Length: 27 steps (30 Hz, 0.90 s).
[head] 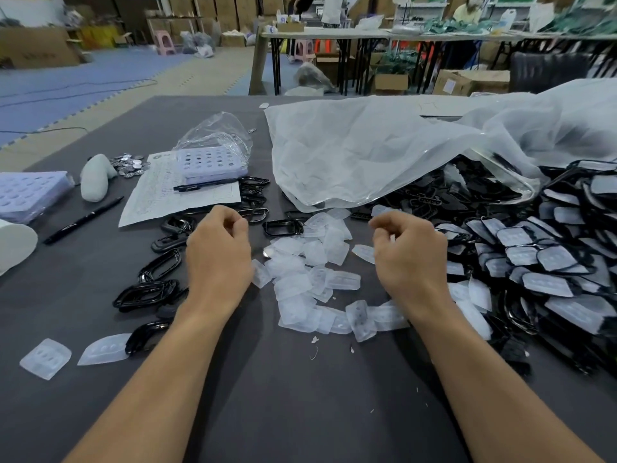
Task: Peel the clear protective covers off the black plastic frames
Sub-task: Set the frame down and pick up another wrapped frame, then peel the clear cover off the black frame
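Grey cloth (300, 412) covers the worktable. Both hands hang over it with fingers curled. The left hand (218, 252) shows nothing in its grasp. The right hand (409, 255) has something pale at its fingertips, and I cannot tell whether it holds that.

Between the hands, running toward 12 o'clock, lies a pile of peeled clear covers (310, 272). Bare black frames (157, 269) are scattered at 9 o'clock. Covered frames (551, 262) are heaped at 3 o'clock, beneath the mouth of a large clear bag (367, 155) at 1 o'clock.

At 10 o'clock sit a paper sheet (160, 198) with a pen (203, 184) on it, a purple tray (213, 163), metal discs (128, 165) and a marker (83, 220).

Beyond the table, blue floor mats (83, 78) lie at 11 o'clock. Folding tables (334, 35) and cardboard boxes (467, 81) stand from 12 to 1 o'clock.
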Each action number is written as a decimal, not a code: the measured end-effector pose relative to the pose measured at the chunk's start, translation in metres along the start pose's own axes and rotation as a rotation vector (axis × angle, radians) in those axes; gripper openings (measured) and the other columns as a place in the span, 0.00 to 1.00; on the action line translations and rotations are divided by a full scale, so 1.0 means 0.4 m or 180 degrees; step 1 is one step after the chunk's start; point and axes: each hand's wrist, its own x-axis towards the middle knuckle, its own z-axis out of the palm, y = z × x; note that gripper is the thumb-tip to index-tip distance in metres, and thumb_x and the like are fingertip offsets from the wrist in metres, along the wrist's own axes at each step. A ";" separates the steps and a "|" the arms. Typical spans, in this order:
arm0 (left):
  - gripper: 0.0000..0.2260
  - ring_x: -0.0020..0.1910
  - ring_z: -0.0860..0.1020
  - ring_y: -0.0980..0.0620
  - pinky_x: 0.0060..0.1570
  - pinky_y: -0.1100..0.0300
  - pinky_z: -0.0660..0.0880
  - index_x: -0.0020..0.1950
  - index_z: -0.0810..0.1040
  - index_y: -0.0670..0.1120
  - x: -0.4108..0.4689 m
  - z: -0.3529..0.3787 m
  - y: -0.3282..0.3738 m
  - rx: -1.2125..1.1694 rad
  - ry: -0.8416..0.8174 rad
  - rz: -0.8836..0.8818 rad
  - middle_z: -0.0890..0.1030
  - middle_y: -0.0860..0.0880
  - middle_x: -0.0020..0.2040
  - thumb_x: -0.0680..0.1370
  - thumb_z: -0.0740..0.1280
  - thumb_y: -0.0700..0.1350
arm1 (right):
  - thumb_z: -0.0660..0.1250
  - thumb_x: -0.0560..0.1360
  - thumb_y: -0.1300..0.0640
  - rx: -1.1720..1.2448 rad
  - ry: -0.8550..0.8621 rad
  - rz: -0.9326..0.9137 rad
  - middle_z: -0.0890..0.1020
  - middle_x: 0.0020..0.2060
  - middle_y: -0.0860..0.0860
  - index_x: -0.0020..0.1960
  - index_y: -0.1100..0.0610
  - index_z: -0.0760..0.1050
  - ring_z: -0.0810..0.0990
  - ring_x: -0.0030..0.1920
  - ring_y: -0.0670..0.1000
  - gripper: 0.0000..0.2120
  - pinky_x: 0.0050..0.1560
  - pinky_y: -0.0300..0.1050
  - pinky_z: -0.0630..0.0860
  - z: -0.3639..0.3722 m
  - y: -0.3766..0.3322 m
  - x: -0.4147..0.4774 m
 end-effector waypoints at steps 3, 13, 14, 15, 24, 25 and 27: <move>0.09 0.40 0.78 0.65 0.39 0.70 0.69 0.41 0.77 0.55 -0.060 0.028 0.044 -0.0419 -0.0408 -0.0014 0.81 0.60 0.38 0.81 0.67 0.46 | 0.63 0.78 0.63 0.0034 0.0102 0.0036 0.85 0.44 0.46 0.53 0.51 0.85 0.83 0.48 0.49 0.13 0.54 0.45 0.80 -0.017 -0.004 0.038; 0.20 0.57 0.74 0.58 0.57 0.61 0.69 0.63 0.82 0.60 -0.092 0.047 0.044 0.0416 -0.1258 0.0796 0.79 0.63 0.52 0.72 0.76 0.52 | 0.63 0.78 0.63 -0.1918 -0.1063 -0.0178 0.78 0.61 0.58 0.63 0.54 0.80 0.73 0.63 0.60 0.16 0.64 0.52 0.69 0.093 0.004 0.171; 0.20 0.57 0.73 0.55 0.56 0.57 0.68 0.63 0.82 0.60 -0.089 0.044 0.044 0.0633 -0.1245 0.0864 0.80 0.62 0.52 0.72 0.76 0.54 | 0.64 0.78 0.62 -0.1999 -0.1007 -0.0247 0.78 0.61 0.57 0.62 0.54 0.81 0.73 0.63 0.60 0.14 0.64 0.53 0.68 0.102 0.011 0.178; 0.18 0.56 0.73 0.55 0.55 0.57 0.68 0.61 0.83 0.60 -0.086 0.042 0.046 0.0671 -0.1259 0.0887 0.81 0.62 0.51 0.71 0.76 0.55 | 0.64 0.78 0.61 -0.2035 -0.0927 -0.0287 0.78 0.60 0.55 0.59 0.54 0.81 0.73 0.63 0.59 0.13 0.64 0.52 0.67 0.109 0.016 0.183; 0.11 0.36 0.82 0.64 0.36 0.75 0.72 0.45 0.88 0.59 -0.082 0.034 0.059 -0.0964 -0.1136 0.0026 0.85 0.62 0.36 0.73 0.75 0.41 | 0.66 0.80 0.55 0.0421 0.0026 0.0061 0.84 0.36 0.43 0.45 0.48 0.81 0.82 0.41 0.45 0.07 0.43 0.41 0.77 0.067 -0.037 0.045; 0.10 0.32 0.82 0.62 0.34 0.73 0.73 0.46 0.88 0.58 -0.080 0.032 0.062 -0.1167 -0.1174 -0.0132 0.86 0.59 0.37 0.74 0.75 0.42 | 0.67 0.79 0.55 0.0744 0.0038 0.0190 0.84 0.35 0.43 0.43 0.47 0.80 0.82 0.38 0.44 0.08 0.40 0.40 0.77 0.063 -0.051 0.020; 0.09 0.27 0.80 0.55 0.30 0.66 0.73 0.47 0.88 0.55 -0.078 0.025 0.071 -0.1648 -0.1253 -0.0450 0.87 0.52 0.37 0.76 0.74 0.40 | 0.68 0.79 0.56 0.1193 -0.0061 0.0407 0.85 0.36 0.44 0.40 0.47 0.80 0.83 0.35 0.48 0.10 0.38 0.44 0.79 0.056 -0.066 -0.014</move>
